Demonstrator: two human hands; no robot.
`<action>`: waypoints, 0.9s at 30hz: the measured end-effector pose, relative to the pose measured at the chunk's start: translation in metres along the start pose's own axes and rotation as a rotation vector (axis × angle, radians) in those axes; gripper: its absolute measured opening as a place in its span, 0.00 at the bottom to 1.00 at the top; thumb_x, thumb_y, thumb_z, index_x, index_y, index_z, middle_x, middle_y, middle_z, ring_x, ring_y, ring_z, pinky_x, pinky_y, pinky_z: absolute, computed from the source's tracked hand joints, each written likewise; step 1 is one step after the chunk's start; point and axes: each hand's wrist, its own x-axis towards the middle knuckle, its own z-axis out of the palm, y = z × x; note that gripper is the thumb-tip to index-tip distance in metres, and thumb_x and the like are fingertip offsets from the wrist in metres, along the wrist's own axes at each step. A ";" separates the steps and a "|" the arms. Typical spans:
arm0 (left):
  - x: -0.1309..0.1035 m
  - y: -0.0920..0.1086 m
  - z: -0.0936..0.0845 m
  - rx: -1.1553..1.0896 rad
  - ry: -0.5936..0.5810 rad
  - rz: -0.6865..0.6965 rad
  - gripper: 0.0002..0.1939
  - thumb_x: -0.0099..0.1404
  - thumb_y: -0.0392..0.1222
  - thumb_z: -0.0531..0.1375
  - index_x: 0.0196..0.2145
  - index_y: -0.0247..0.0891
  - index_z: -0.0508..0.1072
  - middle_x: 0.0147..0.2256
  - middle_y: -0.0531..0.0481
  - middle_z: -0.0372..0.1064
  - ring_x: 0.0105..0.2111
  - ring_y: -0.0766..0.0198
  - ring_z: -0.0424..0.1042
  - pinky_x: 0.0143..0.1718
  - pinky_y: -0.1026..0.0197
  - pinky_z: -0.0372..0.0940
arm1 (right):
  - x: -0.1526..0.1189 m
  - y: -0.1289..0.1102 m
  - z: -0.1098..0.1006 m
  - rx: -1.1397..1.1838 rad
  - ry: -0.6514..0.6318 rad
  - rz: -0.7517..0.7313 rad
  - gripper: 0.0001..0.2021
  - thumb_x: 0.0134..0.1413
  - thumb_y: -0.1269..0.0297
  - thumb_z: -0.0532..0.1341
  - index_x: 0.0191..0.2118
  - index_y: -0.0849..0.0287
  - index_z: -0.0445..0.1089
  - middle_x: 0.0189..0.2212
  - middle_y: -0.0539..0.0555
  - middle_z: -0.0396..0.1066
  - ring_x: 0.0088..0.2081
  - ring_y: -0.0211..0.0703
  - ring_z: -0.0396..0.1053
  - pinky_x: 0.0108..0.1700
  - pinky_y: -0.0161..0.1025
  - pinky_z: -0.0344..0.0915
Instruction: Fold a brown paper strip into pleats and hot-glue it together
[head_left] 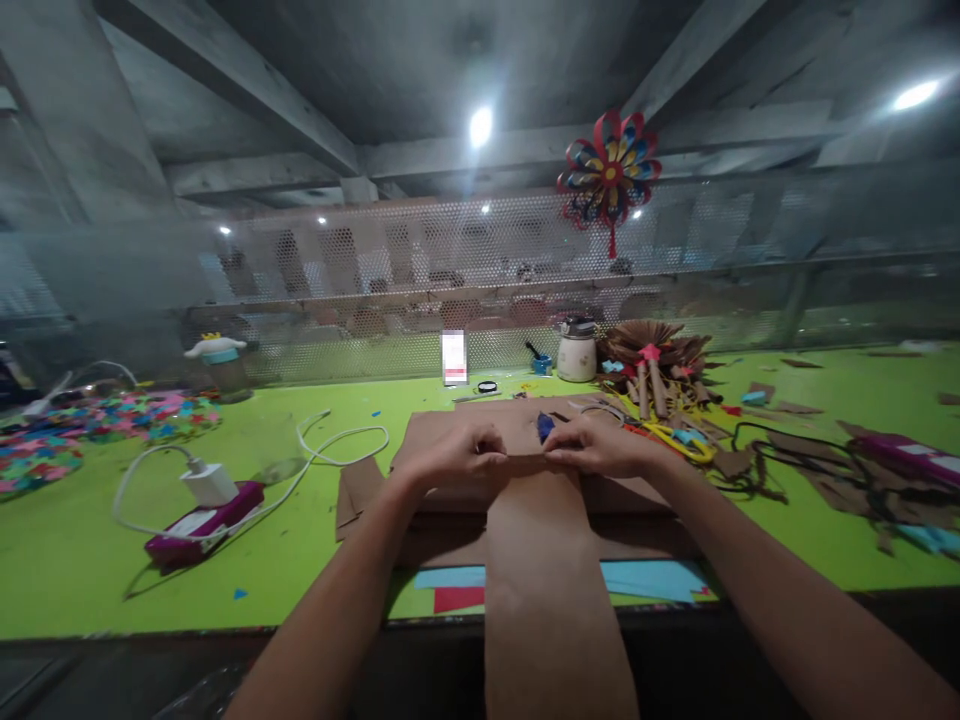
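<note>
A long strip of brown paper runs from the table toward me and hangs over the front edge. My left hand pinches the strip's far end near its left corner, fingers curled. At the right corner my right hand has thumb and fingers pressed together on the same edge. A small dark blue object shows beside my right fingertips; its kind is unclear. Beneath both hands lie larger brown sheets. Light blue paper and a red piece stick out below them.
A purple power strip with a white charger and cable lies left. Colourful paper stars are piled farther back. A phone, a pale jug and a brown paper craft stand along the back; scraps and cords lie right.
</note>
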 end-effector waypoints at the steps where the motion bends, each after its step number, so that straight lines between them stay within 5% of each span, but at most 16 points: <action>1: -0.001 0.000 -0.001 -0.022 -0.013 0.007 0.07 0.57 0.40 0.55 0.30 0.34 0.70 0.28 0.51 0.66 0.29 0.67 0.63 0.30 0.67 0.57 | -0.001 0.002 -0.001 0.035 -0.002 0.027 0.16 0.52 0.57 0.53 0.33 0.65 0.70 0.20 0.49 0.63 0.21 0.32 0.57 0.23 0.29 0.53; 18: -0.007 0.001 -0.012 -0.141 -0.029 -0.095 0.16 0.59 0.50 0.54 0.27 0.32 0.67 0.24 0.52 0.64 0.25 0.70 0.62 0.26 0.67 0.56 | 0.002 0.012 0.006 0.510 0.006 0.155 0.15 0.47 0.54 0.57 0.29 0.63 0.66 0.13 0.42 0.51 0.13 0.26 0.47 0.14 0.27 0.43; 27: -0.010 0.012 -0.013 -0.369 0.021 -0.138 0.17 0.56 0.52 0.56 0.25 0.33 0.63 0.16 0.56 0.60 0.15 0.74 0.59 0.17 0.70 0.53 | -0.001 0.003 -0.002 0.397 0.087 0.065 0.17 0.50 0.53 0.55 0.28 0.64 0.68 0.15 0.45 0.57 0.17 0.28 0.53 0.19 0.28 0.49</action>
